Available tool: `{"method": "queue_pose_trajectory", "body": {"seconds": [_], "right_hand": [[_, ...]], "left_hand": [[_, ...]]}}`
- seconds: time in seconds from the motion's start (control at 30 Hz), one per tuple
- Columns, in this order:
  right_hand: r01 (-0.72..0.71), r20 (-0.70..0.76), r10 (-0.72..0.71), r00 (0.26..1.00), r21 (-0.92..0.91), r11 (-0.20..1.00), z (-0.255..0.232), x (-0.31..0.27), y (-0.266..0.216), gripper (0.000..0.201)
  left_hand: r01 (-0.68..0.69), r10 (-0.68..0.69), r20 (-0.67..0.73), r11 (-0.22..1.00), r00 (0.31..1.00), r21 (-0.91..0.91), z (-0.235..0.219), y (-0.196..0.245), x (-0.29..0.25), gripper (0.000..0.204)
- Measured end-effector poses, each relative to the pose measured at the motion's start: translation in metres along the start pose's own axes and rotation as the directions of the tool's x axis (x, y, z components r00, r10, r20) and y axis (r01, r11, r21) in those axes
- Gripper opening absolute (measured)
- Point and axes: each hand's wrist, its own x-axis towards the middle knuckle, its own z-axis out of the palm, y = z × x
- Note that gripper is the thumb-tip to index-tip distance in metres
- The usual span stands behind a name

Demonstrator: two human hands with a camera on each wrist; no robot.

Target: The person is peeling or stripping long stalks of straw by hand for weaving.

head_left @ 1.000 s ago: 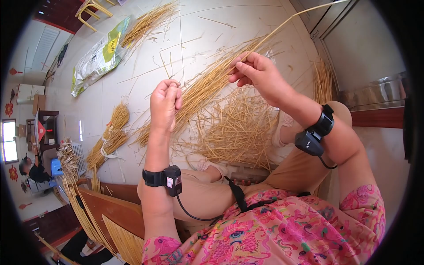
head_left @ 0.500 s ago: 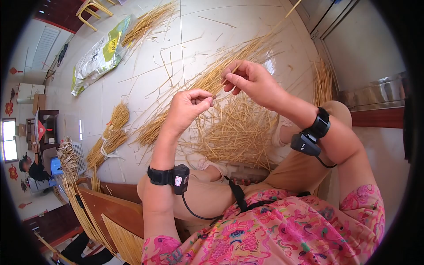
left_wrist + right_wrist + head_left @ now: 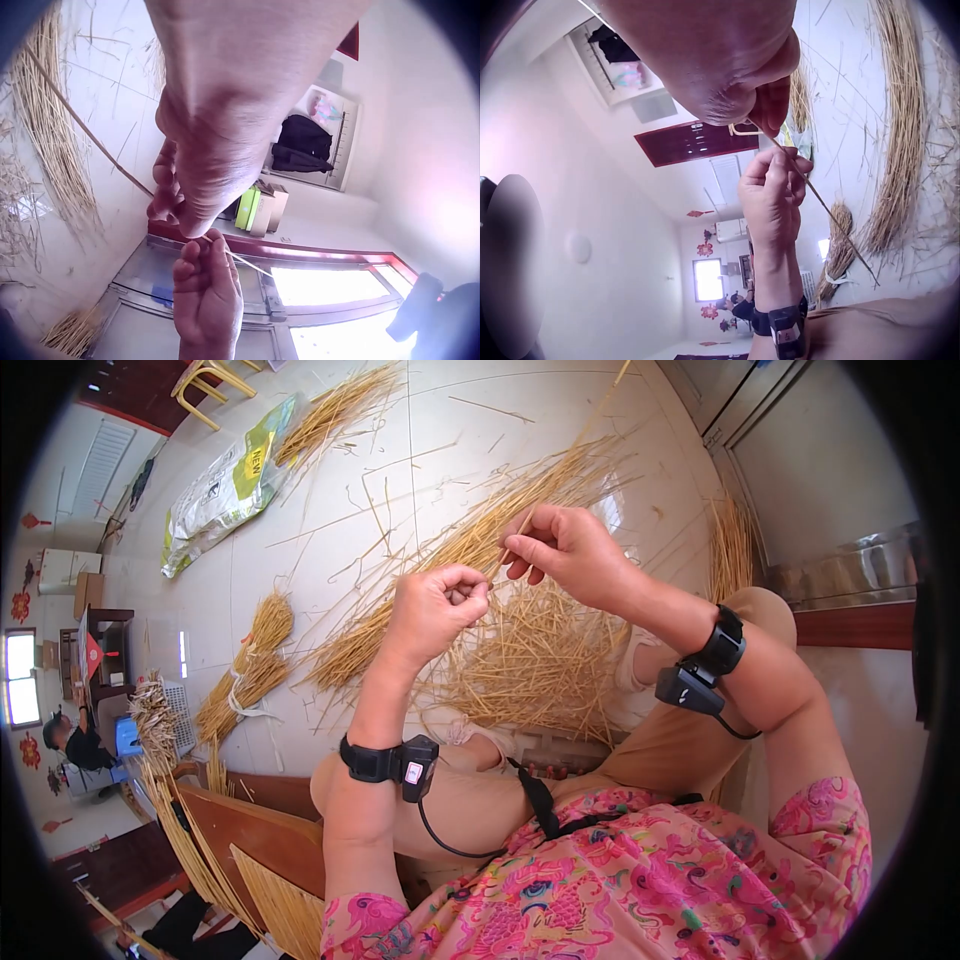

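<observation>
A long thin straw stalk (image 3: 829, 214) runs between my two hands. My left hand (image 3: 435, 610) pinches it between thumb and fingers; in the right wrist view the stalk slants past this thumb toward the lower right. Close beside it, my right hand (image 3: 570, 550) grips the stalk with thumb and curled fingers. The fingertips of both hands nearly meet in the head view. On the floor beneath them lies a long spread of straw (image 3: 470, 545), with a heap of short, tangled straw pieces (image 3: 540, 660) nearer my feet.
A tied straw bundle (image 3: 255, 645) lies to the left, and a printed plastic bag (image 3: 225, 490) with straw sticking out lies farther back. More straw (image 3: 732, 545) stands by the metal cabinet at right. A wooden board (image 3: 250, 830) is beside my left leg. Another person (image 3: 80, 740) sits far left.
My left hand has moved right to meet the right hand at the stalk. The right hand has come slightly toward me, and the stalk's far end has swung left.
</observation>
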Motion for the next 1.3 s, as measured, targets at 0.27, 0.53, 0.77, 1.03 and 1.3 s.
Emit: {"method": "queue_pose_trajectory", "body": {"seconds": [0.27, 0.53, 0.77, 1.03, 1.3], "right_hand": [[0.002, 0.004, -0.002, 1.0, -0.004, 1.0, 0.002, -0.001, 0.005, 0.014], [0.041, -0.018, -0.04, 0.999, 0.045, 0.998, 0.001, 0.001, 0.006, 0.016], [0.071, -0.01, -0.07, 0.997, 0.052, 0.996, 0.002, -0.001, 0.006, 0.014], [0.064, 0.005, -0.065, 0.998, 0.044, 0.997, 0.003, 0.0, 0.006, 0.013], [0.073, -0.045, -0.07, 0.997, 0.066, 0.995, 0.002, 0.0, 0.008, 0.013]], "left_hand": [[-0.054, 0.056, -0.012, 0.992, 0.998, 0.117, -0.001, -0.005, 0.002, 0.007], [-0.04, 0.03, -0.104, 0.995, 0.994, -0.096, 0.001, -0.011, 0.009, 0.007], [0.026, -0.074, -0.104, 0.916, 0.992, -0.4, -0.01, -0.005, 0.011, 0.012], [-0.038, 0.03, -0.039, 0.974, 0.999, -0.225, 0.007, -0.007, 0.005, 0.012], [-0.046, -0.005, -0.128, 0.916, 0.992, -0.398, 0.006, -0.009, 0.009, 0.009]]}}
